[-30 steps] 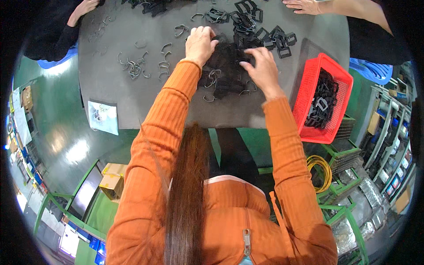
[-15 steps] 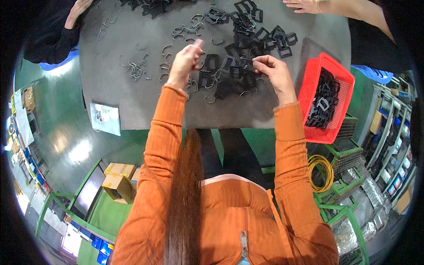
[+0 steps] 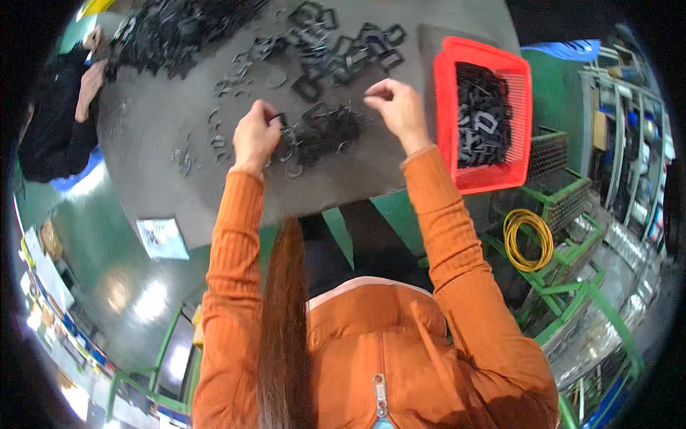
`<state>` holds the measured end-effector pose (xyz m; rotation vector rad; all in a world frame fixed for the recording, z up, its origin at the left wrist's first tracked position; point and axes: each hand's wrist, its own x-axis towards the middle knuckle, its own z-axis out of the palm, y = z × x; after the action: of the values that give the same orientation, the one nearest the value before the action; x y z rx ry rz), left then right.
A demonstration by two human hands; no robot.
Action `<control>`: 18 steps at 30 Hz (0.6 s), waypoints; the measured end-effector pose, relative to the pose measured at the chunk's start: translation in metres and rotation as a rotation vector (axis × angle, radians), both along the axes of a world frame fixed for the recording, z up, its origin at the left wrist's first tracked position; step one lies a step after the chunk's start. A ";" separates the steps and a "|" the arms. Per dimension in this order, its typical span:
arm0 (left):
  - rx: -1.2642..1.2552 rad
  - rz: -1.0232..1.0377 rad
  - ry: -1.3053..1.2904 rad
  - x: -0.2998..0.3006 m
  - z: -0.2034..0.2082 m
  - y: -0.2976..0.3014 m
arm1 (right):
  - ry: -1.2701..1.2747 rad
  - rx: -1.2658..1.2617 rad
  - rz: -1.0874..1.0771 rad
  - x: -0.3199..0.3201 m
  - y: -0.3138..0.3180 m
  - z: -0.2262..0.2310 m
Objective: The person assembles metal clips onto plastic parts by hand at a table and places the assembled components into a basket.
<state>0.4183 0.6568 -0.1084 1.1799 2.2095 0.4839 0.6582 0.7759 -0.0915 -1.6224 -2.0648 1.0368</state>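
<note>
Over the grey table (image 3: 150, 193), my left hand (image 3: 254, 136) is closed, with a small black rectangular buckle (image 3: 281, 119) at its fingertips. Thumb and forefinger of my right hand (image 3: 400, 111) are pinched together above the table; anything between them is too small and blurred to name. Between the two hands lies a heap of black buckles (image 3: 329, 132), with bent metal wire hooks (image 3: 291, 150) along its left side. More loose black buckles (image 3: 350, 57) are scattered beyond it. A tangle of wire hooks (image 3: 184, 157) rests farther left.
To the right, a red plastic basket (image 3: 448, 107) holds many black buckles (image 3: 471, 136). A large black pile (image 3: 179, 36) covers the far left, beside a co-worker's hand (image 3: 89, 86). A small plastic bag (image 3: 163, 238) lies at the near left edge. Yellow hose (image 3: 529, 239) is coiled at lower right.
The whole view has shifted, bringing the far-left pile into sight. My left hand has turned and lowered, with a black buckle now showing at its fingertips. My right hand stays pinched.
</note>
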 end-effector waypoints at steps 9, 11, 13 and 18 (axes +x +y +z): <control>0.370 -0.145 -0.490 0.174 0.079 0.075 | 0.219 0.194 -0.422 0.130 -0.006 0.049; 0.468 -0.190 -0.620 0.230 0.089 0.098 | 0.119 0.255 -0.485 0.171 -0.002 0.067; 0.558 -0.215 -0.553 0.250 0.102 0.102 | -0.002 0.411 -0.587 0.189 0.001 0.068; 0.472 -0.052 -0.087 0.168 0.048 0.067 | -0.046 0.549 -0.205 0.095 -0.018 0.069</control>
<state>0.5860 0.7237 -0.0601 1.4141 2.0429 1.0554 0.7536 0.7578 -0.0229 -1.5237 -1.9282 0.3224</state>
